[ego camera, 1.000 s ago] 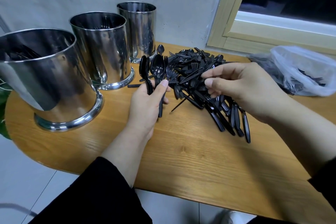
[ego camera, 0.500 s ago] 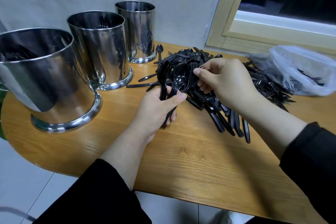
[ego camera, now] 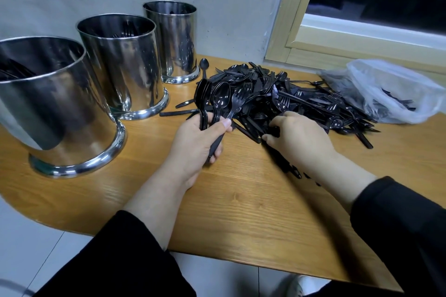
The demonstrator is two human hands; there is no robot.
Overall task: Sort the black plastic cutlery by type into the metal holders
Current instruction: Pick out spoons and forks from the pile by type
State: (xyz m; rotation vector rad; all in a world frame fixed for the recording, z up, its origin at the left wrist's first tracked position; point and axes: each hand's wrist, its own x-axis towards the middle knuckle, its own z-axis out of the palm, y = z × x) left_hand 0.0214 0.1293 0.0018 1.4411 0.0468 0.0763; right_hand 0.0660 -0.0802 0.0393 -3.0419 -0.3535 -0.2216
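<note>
Three metal holders stand on the table [ego camera: 241, 212] in a row from 9 o'clock toward 11 o'clock: near holder [ego camera: 48, 108], middle holder [ego camera: 120, 67], far holder [ego camera: 173, 41]. Dark cutlery shows inside the near and middle ones; fork tines are visible in the middle; the far one's contents cannot be made out. At centre, the left hand [ego camera: 198, 144] has its grip curled round a bundle [ego camera: 217, 101] of spoons plus one fork, heads up, thumb clamped across the handles. At 1 o'clock from it lies the unsorted pile [ego camera: 289, 96], touching the table and running toward a plastic bag [ego camera: 395, 91] at 2 o'clock, which holds more pieces. The right hand [ego camera: 301, 140] rests on the pile's near edge, fingers bent among the handles; whether its grip has hold of a piece cannot be told. Judgement: the step in hand is gathering like pieces before a drop. To do it well, the fork should be kept apart from the spoons, handles aligned in the left grip, one piece drawn from the pile at a time by its handle, and each type delivered only to the holder already containing it.
</note>
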